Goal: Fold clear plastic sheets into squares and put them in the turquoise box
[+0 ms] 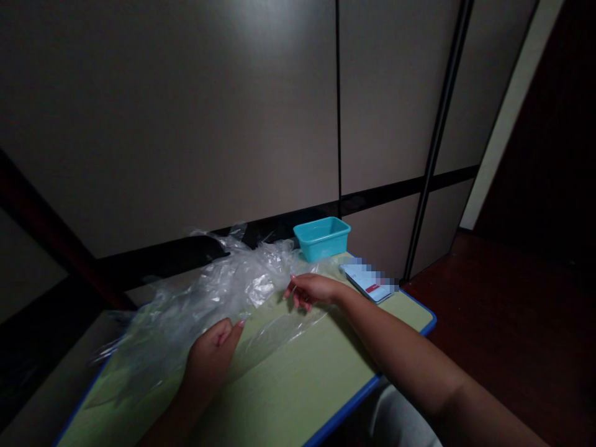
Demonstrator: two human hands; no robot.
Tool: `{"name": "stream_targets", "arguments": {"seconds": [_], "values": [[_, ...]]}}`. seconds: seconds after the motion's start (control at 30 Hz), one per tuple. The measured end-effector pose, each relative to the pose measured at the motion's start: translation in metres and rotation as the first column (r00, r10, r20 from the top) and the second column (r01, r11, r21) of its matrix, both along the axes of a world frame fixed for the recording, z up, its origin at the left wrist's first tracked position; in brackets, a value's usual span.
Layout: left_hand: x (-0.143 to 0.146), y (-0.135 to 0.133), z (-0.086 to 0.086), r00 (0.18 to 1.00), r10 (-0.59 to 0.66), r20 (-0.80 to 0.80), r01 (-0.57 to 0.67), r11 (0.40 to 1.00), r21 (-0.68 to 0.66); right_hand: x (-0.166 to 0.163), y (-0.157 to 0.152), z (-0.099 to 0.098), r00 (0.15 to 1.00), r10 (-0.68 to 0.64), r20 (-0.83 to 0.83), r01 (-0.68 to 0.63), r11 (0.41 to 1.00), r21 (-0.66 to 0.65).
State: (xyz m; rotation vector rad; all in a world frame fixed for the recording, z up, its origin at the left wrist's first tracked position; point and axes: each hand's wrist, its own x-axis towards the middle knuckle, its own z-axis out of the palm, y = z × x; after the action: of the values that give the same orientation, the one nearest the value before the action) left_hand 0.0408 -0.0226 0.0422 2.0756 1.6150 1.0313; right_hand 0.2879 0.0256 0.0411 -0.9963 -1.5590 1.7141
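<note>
A crinkled heap of thin, clear plastic film (223,285) covers the far left of a small table (279,385). My left hand (212,351) is closed at the front of the heap, its thumb pressed against the curled fingers and an edge of film at the thumb tip. To its right and farther off, my right hand (314,290) is bent at the wrist, with thumb and forefinger drawn together and the other fingers loosely curled. Film lies around those fingertips, but what is between them is too small to tell. A flatter piece of film stretches between both hands.
A turquoise plastic basket (323,242) stands at the table's back edge. Right of it lies a phone (370,282) with a lit, partly blurred screen. Blue edging (347,403) rims the table. Tall cabinet panels (223,136) rise just behind; dark reddish floor (503,323) is on the right.
</note>
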Motion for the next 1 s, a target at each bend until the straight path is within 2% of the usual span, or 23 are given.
{"name": "stream_targets", "arguments": {"seconds": [0.1,0.2,0.27,0.3,0.37,0.4,0.43,0.5,0.53,0.6,0.63,0.7,0.83,1.0], "values": [[0.001,0.003,-0.009,0.99,-0.136,-0.034,0.133,0.988,-0.078,-0.002,0.0,-0.004,0.996,0.029,0.084,-0.03,1.0,0.003],[0.001,0.003,-0.018,0.949,-0.296,-0.112,0.278,0.949,-0.149,-0.004,-0.001,-0.006,0.99,0.018,0.142,-0.022,0.999,0.025],[0.003,0.0,-0.02,0.937,-0.33,-0.113,0.312,0.938,-0.152,-0.005,-0.002,-0.007,0.987,0.013,0.157,-0.018,0.999,0.031],[0.003,-0.002,-0.019,0.948,-0.312,-0.061,0.302,0.945,-0.125,-0.005,-0.003,-0.006,0.987,0.013,0.16,-0.018,0.999,0.031],[0.004,-0.005,-0.013,0.954,-0.235,0.186,0.252,0.965,-0.072,-0.005,-0.004,-0.005,0.987,0.015,0.161,-0.019,0.999,0.027],[0.004,-0.006,-0.01,0.908,-0.194,0.371,0.235,0.97,-0.068,-0.005,-0.005,-0.005,0.987,0.017,0.16,-0.021,0.999,0.026],[0.004,-0.006,-0.005,0.814,-0.166,0.557,0.262,0.96,-0.096,-0.005,-0.005,-0.005,0.987,0.02,0.158,-0.024,0.999,0.023],[0.002,-0.005,0.002,0.698,-0.144,0.701,0.311,0.943,-0.116,-0.005,-0.006,-0.004,0.987,0.028,0.158,-0.031,0.999,0.019],[0.001,-0.004,0.005,0.539,-0.1,0.836,0.406,0.901,-0.154,-0.004,-0.007,-0.004,0.987,0.03,0.158,-0.034,0.999,0.021],[-0.004,-0.001,0.008,0.238,0.054,0.97,0.601,0.776,-0.191,-0.004,-0.008,-0.004,0.986,0.029,0.161,-0.036,0.999,0.036],[-0.006,0.001,0.008,0.18,0.092,0.979,0.633,0.751,-0.187,-0.003,-0.009,-0.004,0.986,0.028,0.163,-0.036,0.998,0.046],[-0.009,0.004,0.007,0.13,0.128,0.983,0.657,0.732,-0.182,-0.003,-0.009,-0.005,0.985,0.028,0.172,-0.039,0.997,0.061],[-0.011,0.004,0.005,0.089,0.154,0.984,0.668,0.723,-0.174,-0.002,-0.009,-0.005,0.979,0.043,0.198,-0.058,0.996,0.071],[-0.009,0.003,0.002,0.073,0.178,0.981,0.684,0.707,-0.179,-0.002,-0.009,-0.005,0.979,0.056,0.195,-0.068,0.996,0.055]]}}
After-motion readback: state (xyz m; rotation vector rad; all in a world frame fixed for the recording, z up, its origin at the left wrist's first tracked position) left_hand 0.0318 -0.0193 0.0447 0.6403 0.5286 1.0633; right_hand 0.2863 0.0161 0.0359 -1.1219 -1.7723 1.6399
